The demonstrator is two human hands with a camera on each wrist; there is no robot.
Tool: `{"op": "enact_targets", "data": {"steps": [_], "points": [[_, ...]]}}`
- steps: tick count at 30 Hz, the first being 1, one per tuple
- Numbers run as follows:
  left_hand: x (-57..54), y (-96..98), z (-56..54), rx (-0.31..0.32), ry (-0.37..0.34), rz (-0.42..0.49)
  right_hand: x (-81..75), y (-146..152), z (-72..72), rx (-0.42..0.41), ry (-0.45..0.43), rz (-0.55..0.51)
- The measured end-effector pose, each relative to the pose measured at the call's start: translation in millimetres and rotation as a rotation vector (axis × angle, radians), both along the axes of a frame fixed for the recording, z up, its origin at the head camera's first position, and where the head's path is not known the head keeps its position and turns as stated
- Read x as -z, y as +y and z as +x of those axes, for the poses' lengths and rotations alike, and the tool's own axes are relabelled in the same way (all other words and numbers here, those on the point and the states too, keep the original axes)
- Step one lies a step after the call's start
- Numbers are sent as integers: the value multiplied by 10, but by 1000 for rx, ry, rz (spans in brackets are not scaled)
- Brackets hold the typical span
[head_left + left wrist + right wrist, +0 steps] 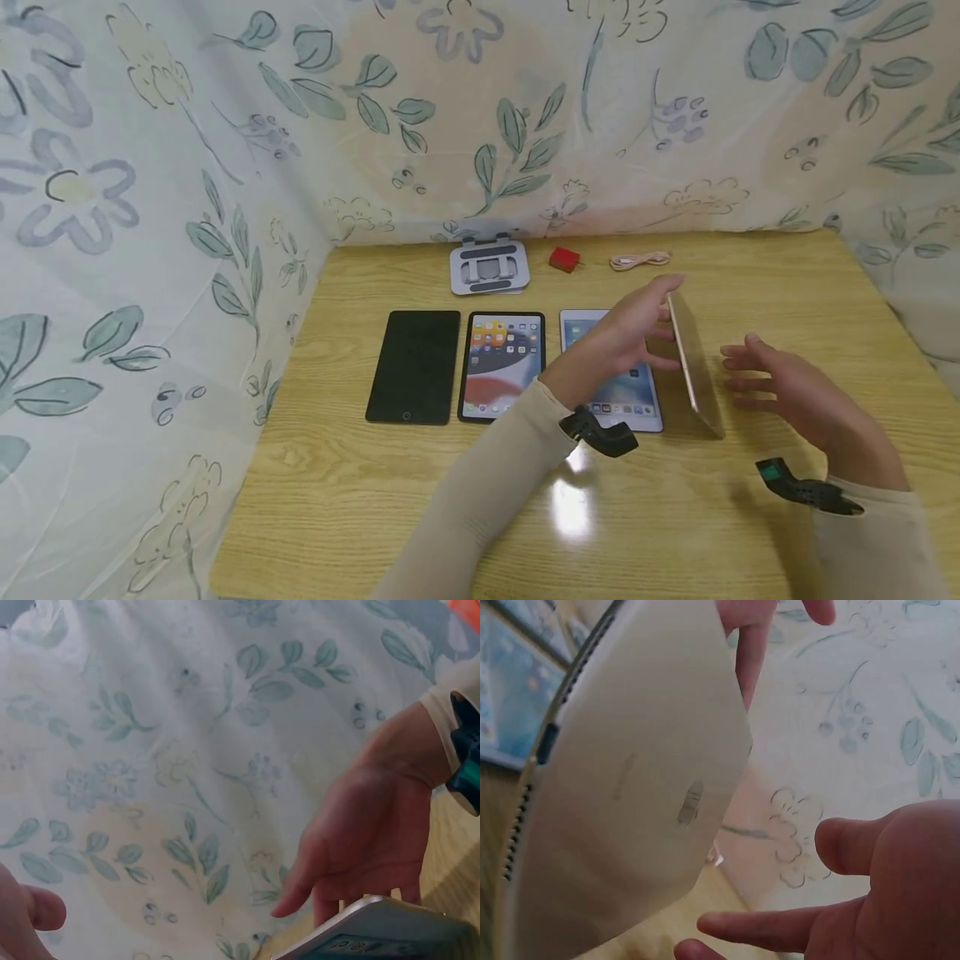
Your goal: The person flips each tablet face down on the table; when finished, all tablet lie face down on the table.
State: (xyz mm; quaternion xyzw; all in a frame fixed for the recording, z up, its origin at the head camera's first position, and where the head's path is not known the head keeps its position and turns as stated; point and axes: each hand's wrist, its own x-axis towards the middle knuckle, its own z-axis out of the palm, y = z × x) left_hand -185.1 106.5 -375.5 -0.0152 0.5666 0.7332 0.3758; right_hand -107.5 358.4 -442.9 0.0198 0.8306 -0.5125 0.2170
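Note:
A tablet point(693, 362) with a pale gold back stands tilted on its edge over the table, and my left hand point(633, 329) grips it along the far side. Its plain back point(630, 787) faces my right hand in the right wrist view. My right hand point(798, 392) hovers just right of that back, fingers apart, holding nothing. Beside the left forearm lies a white tablet point(648, 408), screen lit, partly hidden by that arm. Further left are a lit tablet with a dark frame point(506, 362) and a black tablet point(414, 367) with its screen dark.
Behind the tablets lie a grey folding stand point(489, 267), a red charger plug point(564, 259) and a coiled pale pink cable point(640, 261). Floral cloth point(465, 125) hangs along the back and left of the wooden table point(360, 500).

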Motion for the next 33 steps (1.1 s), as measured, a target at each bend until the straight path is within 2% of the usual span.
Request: {"op": "enact_targets", "data": {"steps": [6, 14, 25, 30, 33], "points": [[142, -47, -11, 15, -15, 28, 28, 29, -18, 41, -52, 27], [307, 19, -11, -39, -108, 87, 3, 67, -62, 55, -80, 72], [507, 155, -39, -69, -189, 75, -10, 155, -46, 92, -99, 124], [557, 229, -35, -79, -200, 61, -19, 164, -38, 116, -111, 127], [568, 263, -32, -59, -191, 53, -21, 178, -36, 129, -118, 119]]}}
